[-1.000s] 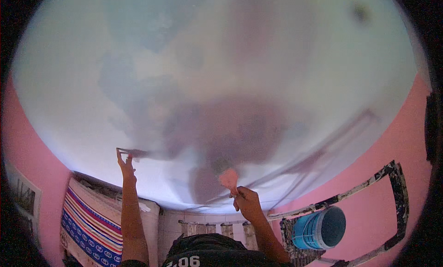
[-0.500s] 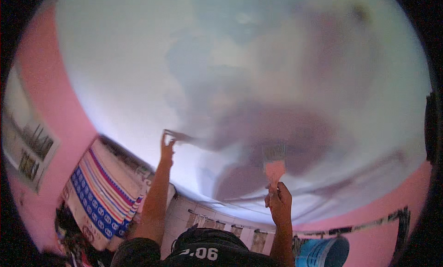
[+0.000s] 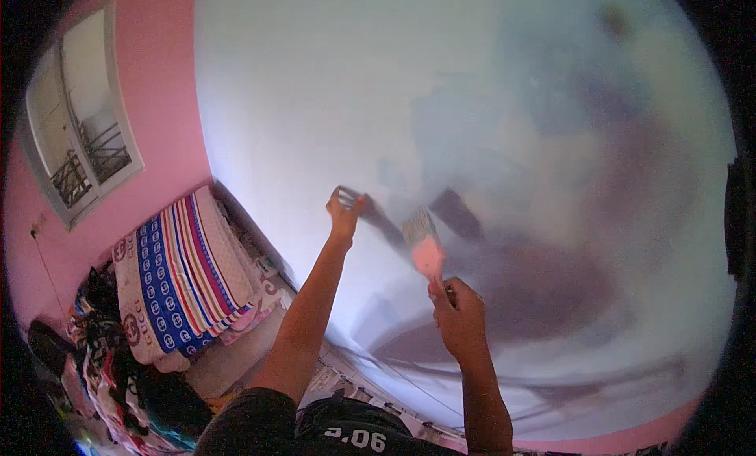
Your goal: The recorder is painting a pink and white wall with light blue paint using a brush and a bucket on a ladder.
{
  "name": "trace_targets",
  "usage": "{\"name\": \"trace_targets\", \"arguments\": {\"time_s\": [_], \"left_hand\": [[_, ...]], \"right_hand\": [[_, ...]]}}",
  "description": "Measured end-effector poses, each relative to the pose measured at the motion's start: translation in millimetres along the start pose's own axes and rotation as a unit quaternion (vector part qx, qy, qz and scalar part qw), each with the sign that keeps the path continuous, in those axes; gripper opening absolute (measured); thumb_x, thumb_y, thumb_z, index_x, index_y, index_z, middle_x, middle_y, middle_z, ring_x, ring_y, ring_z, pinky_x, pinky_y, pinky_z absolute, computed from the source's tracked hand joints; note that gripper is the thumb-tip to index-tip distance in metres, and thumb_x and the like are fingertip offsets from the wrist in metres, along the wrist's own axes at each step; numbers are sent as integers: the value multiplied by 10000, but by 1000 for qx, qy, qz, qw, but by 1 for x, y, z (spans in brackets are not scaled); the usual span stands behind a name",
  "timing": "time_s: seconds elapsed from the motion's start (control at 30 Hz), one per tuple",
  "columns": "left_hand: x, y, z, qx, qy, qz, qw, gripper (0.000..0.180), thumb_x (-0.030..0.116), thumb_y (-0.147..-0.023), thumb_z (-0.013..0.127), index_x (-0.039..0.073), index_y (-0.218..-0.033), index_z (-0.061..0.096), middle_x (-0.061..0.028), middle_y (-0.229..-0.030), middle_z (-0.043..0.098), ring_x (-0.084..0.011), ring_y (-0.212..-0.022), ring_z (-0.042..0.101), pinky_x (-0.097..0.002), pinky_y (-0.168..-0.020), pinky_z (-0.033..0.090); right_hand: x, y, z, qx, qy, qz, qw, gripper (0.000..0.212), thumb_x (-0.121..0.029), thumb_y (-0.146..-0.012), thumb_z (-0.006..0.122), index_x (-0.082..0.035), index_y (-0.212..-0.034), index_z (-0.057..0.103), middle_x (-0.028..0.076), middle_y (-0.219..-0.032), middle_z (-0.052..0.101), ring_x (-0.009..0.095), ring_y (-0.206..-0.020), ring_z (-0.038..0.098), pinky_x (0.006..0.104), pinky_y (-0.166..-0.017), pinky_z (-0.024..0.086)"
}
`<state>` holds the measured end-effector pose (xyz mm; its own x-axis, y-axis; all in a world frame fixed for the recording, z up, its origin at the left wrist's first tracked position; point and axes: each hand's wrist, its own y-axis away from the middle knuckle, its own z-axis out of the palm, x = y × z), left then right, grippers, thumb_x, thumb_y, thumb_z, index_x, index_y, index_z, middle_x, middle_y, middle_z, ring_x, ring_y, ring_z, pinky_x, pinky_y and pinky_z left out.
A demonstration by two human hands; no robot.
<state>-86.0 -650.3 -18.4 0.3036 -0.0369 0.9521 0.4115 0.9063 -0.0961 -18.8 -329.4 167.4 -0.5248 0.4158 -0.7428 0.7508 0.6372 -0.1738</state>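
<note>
A pale bluish-white wall (image 3: 315, 94) fills most of the view, with uneven darker patches and shadows on it. My right hand (image 3: 461, 318) grips the handle of a flat paintbrush (image 3: 428, 255) with a pink handle and pale bristles. The bristles point up and slightly left; whether they touch the wall I cannot tell. To the left, my raised left hand (image 3: 344, 216) has its fingers apart at the wall, and its shadow meets the fingertips. Nothing shows in that hand.
Folded striped blankets (image 3: 185, 275) are stacked low on the left, beside a pile of dark and coloured cloth (image 3: 118, 361). Above them, a white-framed window (image 3: 87, 117) sits in a pink wall (image 3: 161, 78). A pink strip (image 3: 614, 436) runs along the lower right.
The view has swung left, bringing in more window and blankets while the blue bucket has left it. The brush has risen and tipped left. My left hand stays raised by the wall.
</note>
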Motion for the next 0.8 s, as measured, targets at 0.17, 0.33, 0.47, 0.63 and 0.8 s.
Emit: {"name": "trace_targets", "arguments": {"time_s": [0.17, 0.33, 0.47, 0.63, 0.8], "left_hand": [[-16, -58, -48, 142, 20, 2, 990, 869, 317, -826, 706, 79, -1473, 176, -168, -1387, 301, -213, -1117, 486, -374, -716, 525], [11, 13, 67, -15, -26, -83, 996, 916, 383, -912, 549, 99, -1473, -118, -238, -1514, -138, -403, -1403, -60, -509, -1129, 117], [-29, -26, 19, 103, -134, 98, 981, 823, 347, -956, 450, 26, -1454, -122, -345, -1457, -194, -504, -1361, -145, -556, -1105, -50], [-51, -21, 54, 111, -159, 163, 967, 753, 271, -976, 384, -49, -1428, -128, -375, -1441, -188, -521, -1348, -171, -573, -1091, -73], [-79, -33, 61, 138, -263, 158, 942, 735, 375, -973, 364, 62, -1468, -80, -310, -1485, -147, -511, -1368, -101, -609, -1086, 25]], "right_hand": [[-69, -55, 78, 19, 38, -152, 987, 327, -304, -927, 526, 12, -846, 554, 220, -763, 606, 397, -715, 587, 465, -662, 449], [-70, -121, 65, 69, 176, -147, 971, 287, -253, -906, 522, 1, -775, 550, 222, -770, 618, 405, -735, 605, 476, -663, 454], [-112, -139, 102, 68, 194, -164, 965, 316, -289, -917, 469, -6, -844, 587, 234, -814, 634, 429, -807, 610, 505, -721, 460], [-98, -92, 76, 127, 121, -95, 980, 359, -305, -917, 462, 15, -816, 590, 229, -838, 638, 425, -824, 609, 489, -746, 461], [-105, -133, 82, 56, 57, -135, 988, 347, -292, -905, 467, 17, -799, 584, 223, -823, 634, 425, -820, 605, 484, -740, 459]]}}
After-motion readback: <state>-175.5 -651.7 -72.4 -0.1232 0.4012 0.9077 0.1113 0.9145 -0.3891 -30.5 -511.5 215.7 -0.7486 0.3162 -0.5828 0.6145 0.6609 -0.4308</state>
